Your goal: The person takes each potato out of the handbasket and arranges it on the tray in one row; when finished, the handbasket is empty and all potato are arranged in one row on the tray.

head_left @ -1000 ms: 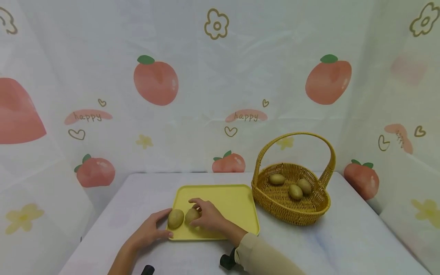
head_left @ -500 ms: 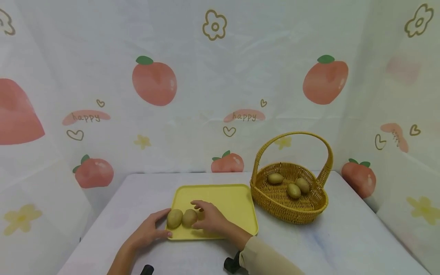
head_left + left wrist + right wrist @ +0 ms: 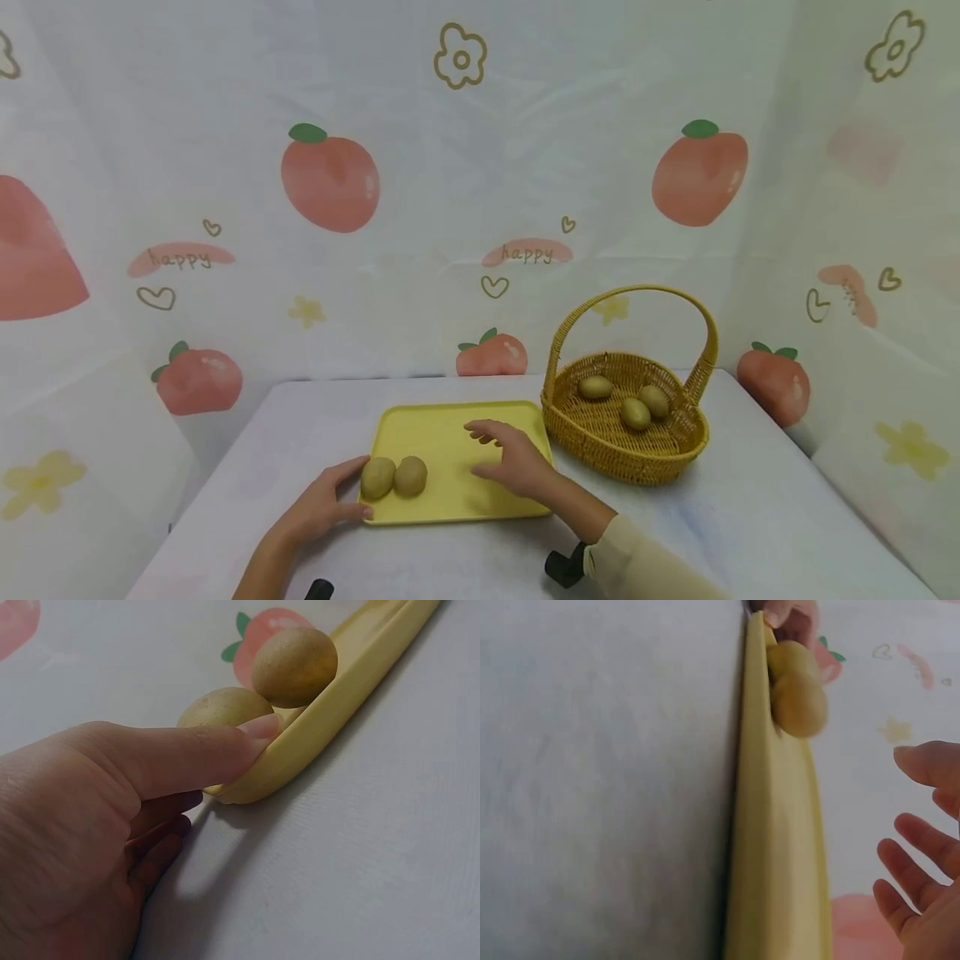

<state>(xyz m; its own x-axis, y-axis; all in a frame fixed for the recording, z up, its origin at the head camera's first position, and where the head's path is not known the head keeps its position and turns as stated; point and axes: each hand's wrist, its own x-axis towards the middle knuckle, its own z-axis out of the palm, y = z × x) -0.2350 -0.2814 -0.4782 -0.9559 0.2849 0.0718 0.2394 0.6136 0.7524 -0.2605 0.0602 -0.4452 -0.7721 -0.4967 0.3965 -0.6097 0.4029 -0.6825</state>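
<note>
Two oval, brownish-green fruits, which look like kiwis, lie side by side on the yellow tray (image 3: 450,433). The left one (image 3: 378,478) is by the tray's left edge, and the right one (image 3: 410,477) sits close against it. My left hand (image 3: 321,505) holds the tray at its near-left corner; in the left wrist view the thumb (image 3: 217,750) lies on the rim and the other fingers are partly hidden below. Over the tray's right part hovers my right hand (image 3: 517,462), its fingers spread and nothing in them.
A woven basket (image 3: 622,454) with a tall handle stands on the white-covered table (image 3: 300,417), right of the tray. Three similar fruits (image 3: 636,413) lie inside it. Behind the table hangs a white cloth (image 3: 420,317) printed with peaches.
My right hand has let go of the right fruit and moved right, away from it. That fruit has shifted left against the other one. My left hand stays at the tray's corner.
</note>
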